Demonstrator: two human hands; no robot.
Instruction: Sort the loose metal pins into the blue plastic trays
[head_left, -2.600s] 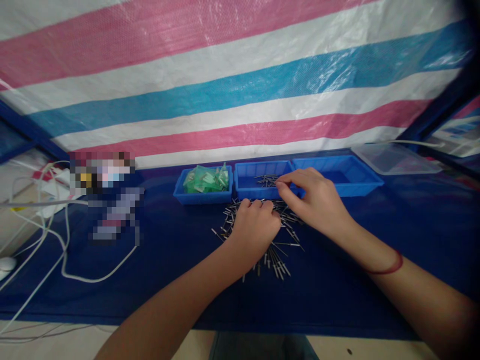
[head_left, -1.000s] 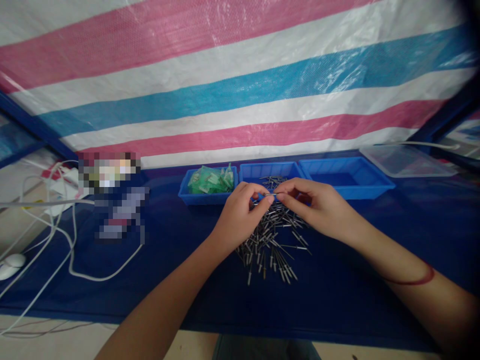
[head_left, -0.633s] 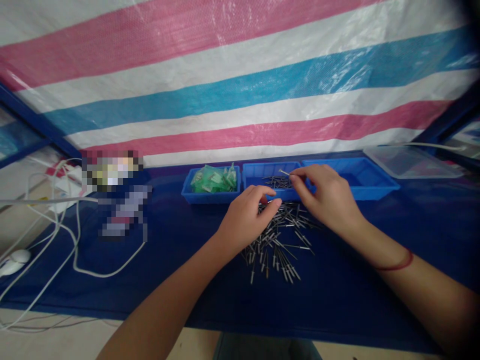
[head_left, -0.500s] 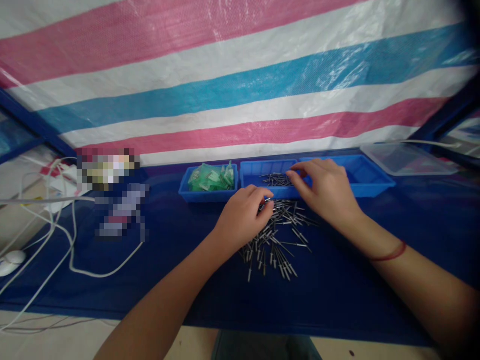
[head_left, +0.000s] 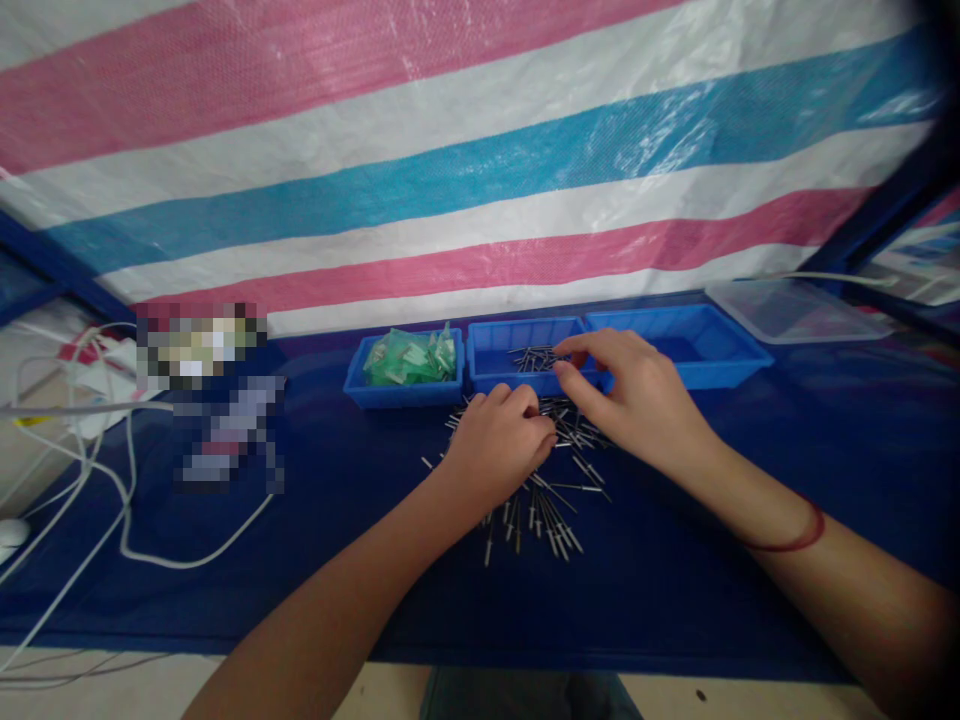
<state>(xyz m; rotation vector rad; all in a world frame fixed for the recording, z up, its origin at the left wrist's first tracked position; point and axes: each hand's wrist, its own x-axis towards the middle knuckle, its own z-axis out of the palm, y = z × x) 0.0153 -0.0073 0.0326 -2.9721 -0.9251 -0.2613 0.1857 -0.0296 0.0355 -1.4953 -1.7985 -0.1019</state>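
Observation:
My left hand [head_left: 504, 438] is over a loose pile of blind rivets [head_left: 551, 520] on the blue table, its fingers curled and thumb tip pressed toward the forefinger. Whatever sits in that pinch is hidden. My right hand [head_left: 637, 395] hovers at the front right of the middle blue bin [head_left: 487, 382], thumb and forefinger apart, with nothing visible between them. Inside that bin lies a small heap of rivets [head_left: 534, 358], close to the right fingertips.
Left of the middle bin stands a blue bin [head_left: 352, 388] with green plastic packets [head_left: 409, 358]. To the right is another blue bin [head_left: 720, 375], then a clear plastic lid [head_left: 799, 312]. White cables [head_left: 127, 500] trail over the table's left side. A striped sheet [head_left: 450, 180] hangs behind.
My left hand has lowered from the pile's upper edge into the rivets, its fingers more curled. The right thumb and forefinger have parted beside the middle bin. The whole view has shifted slightly.

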